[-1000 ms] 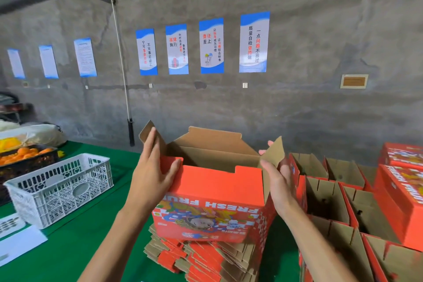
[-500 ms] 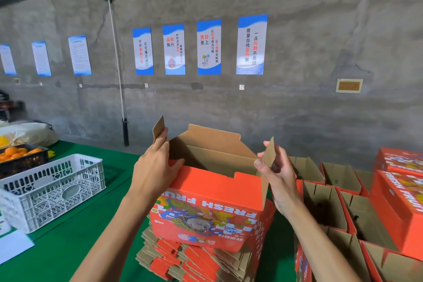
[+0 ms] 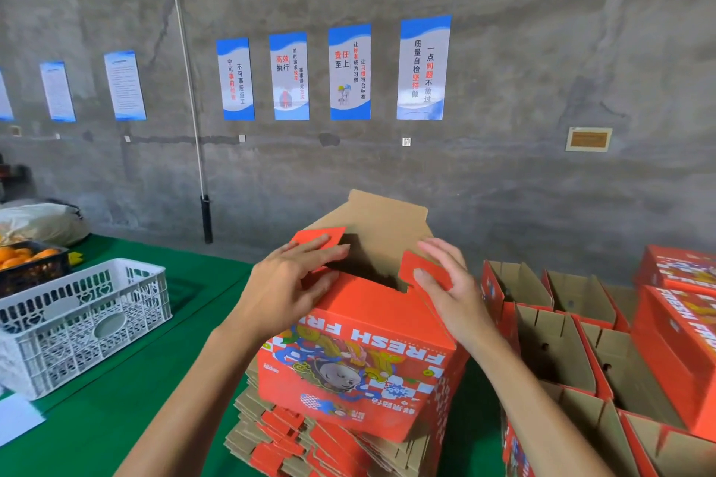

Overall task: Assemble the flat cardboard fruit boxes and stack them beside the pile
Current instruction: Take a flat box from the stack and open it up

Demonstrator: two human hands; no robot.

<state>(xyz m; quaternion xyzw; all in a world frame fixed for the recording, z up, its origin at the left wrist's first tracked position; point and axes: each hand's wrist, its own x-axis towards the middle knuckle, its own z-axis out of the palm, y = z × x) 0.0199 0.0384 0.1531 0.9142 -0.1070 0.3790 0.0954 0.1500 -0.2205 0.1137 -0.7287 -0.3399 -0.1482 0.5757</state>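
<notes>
A red fruit box (image 3: 360, 364) printed "FRESH FRUIT" stands upright on the pile of flat boxes (image 3: 294, 441) in the middle. Its brown far flap sticks up behind. My left hand (image 3: 290, 283) presses the left red side flap down and inward with straight fingers. On the other side my right hand (image 3: 449, 283) pushes the right red flap inward, fingers flat on it. The near red flap lies folded over the top edge. A dark gap still shows between the two side flaps.
Several assembled open boxes (image 3: 573, 333) and closed red ones (image 3: 682, 345) stand at the right. A white plastic crate (image 3: 77, 321) sits on the green table (image 3: 116, 418) at the left, with a dark crate of oranges (image 3: 27, 263) behind it. Grey wall with posters ahead.
Both side flaps stood upright in my hands before; now they are folded down and inward over the box's opening. The box has tipped slightly toward me.
</notes>
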